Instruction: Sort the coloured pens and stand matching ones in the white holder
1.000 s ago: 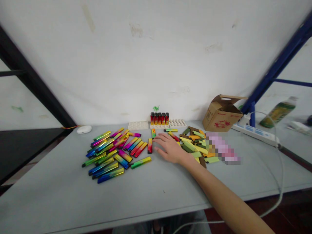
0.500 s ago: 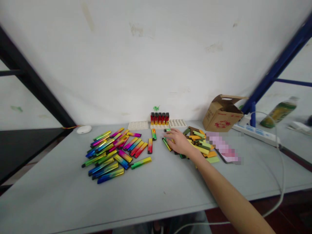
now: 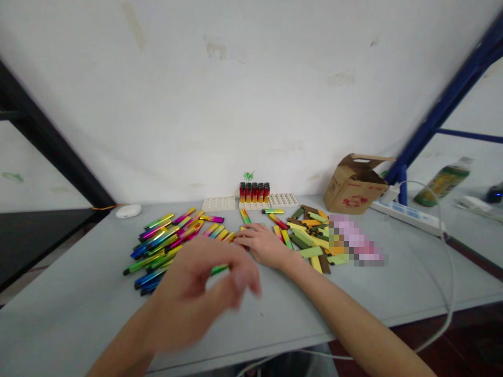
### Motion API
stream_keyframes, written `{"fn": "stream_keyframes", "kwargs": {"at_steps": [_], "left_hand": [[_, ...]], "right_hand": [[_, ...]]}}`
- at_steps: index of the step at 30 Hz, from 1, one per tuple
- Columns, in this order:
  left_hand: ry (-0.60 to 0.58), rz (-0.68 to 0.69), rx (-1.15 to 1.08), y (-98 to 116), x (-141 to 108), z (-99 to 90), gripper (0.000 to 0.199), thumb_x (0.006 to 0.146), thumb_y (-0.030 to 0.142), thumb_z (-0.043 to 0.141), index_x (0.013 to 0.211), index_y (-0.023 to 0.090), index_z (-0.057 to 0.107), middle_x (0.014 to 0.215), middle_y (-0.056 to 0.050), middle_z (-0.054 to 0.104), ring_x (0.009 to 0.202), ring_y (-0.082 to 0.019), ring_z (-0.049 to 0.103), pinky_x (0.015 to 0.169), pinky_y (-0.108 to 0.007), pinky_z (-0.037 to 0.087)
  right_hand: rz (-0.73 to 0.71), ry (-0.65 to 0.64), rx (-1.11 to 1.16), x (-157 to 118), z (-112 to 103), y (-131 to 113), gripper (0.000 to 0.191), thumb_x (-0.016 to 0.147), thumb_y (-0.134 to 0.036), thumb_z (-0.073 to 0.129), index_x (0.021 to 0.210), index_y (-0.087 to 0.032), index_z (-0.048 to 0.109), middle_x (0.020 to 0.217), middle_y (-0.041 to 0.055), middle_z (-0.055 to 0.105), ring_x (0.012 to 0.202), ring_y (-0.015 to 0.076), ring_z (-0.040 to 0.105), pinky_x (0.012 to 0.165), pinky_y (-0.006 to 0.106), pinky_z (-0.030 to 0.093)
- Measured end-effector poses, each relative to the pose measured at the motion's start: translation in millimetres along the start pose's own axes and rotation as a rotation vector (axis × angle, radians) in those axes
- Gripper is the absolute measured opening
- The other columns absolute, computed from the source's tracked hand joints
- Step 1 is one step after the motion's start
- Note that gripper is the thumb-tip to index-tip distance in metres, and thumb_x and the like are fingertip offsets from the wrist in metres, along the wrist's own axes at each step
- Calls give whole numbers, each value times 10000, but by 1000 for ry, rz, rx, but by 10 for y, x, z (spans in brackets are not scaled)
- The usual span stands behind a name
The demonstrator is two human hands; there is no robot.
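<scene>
My left hand [image 3: 200, 293], blurred by motion, hangs over the front middle of the table with its fingers curled and the thumb near the fingertips; no object shows between them. My right hand [image 3: 263, 245] lies palm down at the table's middle, fingers spread over some lighters at the right edge of the left pile. Shiny two-coloured lighters [image 3: 161, 235] are heaped on the left, partly behind my left hand. Matt green, yellow, orange and brown lighters [image 3: 310, 238] lie to the right. Red-and-yellow lighters [image 3: 254, 192] stand upright in a white tray near the wall.
Two white perforated trays, one left [image 3: 219, 203] and one right [image 3: 284, 200], flank the standing lighters. An open cardboard box [image 3: 351, 191], a pixelated pink item [image 3: 356, 238], a power strip [image 3: 408, 215] and a white cable [image 3: 451, 272] are at the right. A white case [image 3: 129, 211] lies far left.
My left hand has come into view over the front of the table. My right hand has moved left from the right-hand lighters, uncovering several there.
</scene>
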State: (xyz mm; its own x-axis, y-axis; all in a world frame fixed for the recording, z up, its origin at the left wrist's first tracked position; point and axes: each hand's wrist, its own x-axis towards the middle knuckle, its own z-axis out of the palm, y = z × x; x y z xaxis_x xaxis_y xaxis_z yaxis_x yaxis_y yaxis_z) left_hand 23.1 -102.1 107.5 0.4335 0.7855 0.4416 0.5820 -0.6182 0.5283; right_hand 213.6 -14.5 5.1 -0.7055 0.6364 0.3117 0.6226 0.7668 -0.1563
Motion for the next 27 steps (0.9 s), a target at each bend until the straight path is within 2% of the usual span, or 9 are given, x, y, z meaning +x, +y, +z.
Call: {"fn": "stream_keyframes", "kwargs": {"at_steps": [1,4,7,10,14,18,20,23,27], "left_hand": [[-30,-39,-76,-118,188,46,443,856,490,406,606,229,661,475,-14,565,481,-158,516,485,-288,430],[163,-219,-97,-620,566,234,394,846,439,416,702,178,675,497,6,575,456,-136,502,452,-247,397],[157,-253,9,-1103,635,390,372,830,412,454,714,152,693,572,-22,652,522,-152,555,490,-245,408],[167,-231,104,-1347,557,464,349,843,375,458,761,153,714,663,-33,707,563,-158,589,544,-254,433],[132,-160,210,-1359,479,514,331,871,355,456,783,164,711,772,-46,735,626,-170,622,619,-274,450],[77,-67,331,-1275,449,556,330,898,340,440,757,171,687,756,-48,721,610,-171,604,618,-283,431],[85,-36,350,-1244,437,570,319,901,323,437,760,173,680,729,-45,711,616,-174,603,612,-280,427],[103,-3,356,-1221,423,591,307,903,306,435,774,171,679,720,-45,706,607,-170,597,619,-278,429],[79,60,374,-1219,408,632,307,911,294,433,752,172,665,697,-44,688,604,-164,588,618,-274,417]], "right_hand": [[0,11,-14,-4,-11,9,366,867,-81,467,1155,-214,649,1222,67,623,1238,236,446,1044,391,342],[-12,22,-50,-27,-61,26,302,859,-105,506,1084,-215,673,1116,75,640,1141,237,496,999,384,373],[16,37,-38,-49,-102,19,257,845,-125,532,1065,-185,652,1074,92,629,1051,225,528,942,368,408],[47,32,36,-71,-118,11,203,826,-128,560,1015,-166,624,1009,91,640,978,212,554,892,349,431],[73,39,141,-118,-122,47,144,888,-174,511,983,-164,618,923,90,654,926,211,573,884,366,434],[236,239,363,-147,-143,135,317,900,-205,488,1207,-147,539,1129,140,608,1034,226,558,915,391,437],[341,304,576,-137,-161,165,286,898,-273,497,1149,-151,561,1076,123,605,979,215,578,858,375,472],[486,279,1069,-106,-202,151,257,879,-411,513,988,-183,561,959,66,603,804,172,609,680,315,513],[572,241,1576,-85,-283,77,310,820,-449,588,1012,-219,506,871,13,605,651,122,571,540,247,483]]}}
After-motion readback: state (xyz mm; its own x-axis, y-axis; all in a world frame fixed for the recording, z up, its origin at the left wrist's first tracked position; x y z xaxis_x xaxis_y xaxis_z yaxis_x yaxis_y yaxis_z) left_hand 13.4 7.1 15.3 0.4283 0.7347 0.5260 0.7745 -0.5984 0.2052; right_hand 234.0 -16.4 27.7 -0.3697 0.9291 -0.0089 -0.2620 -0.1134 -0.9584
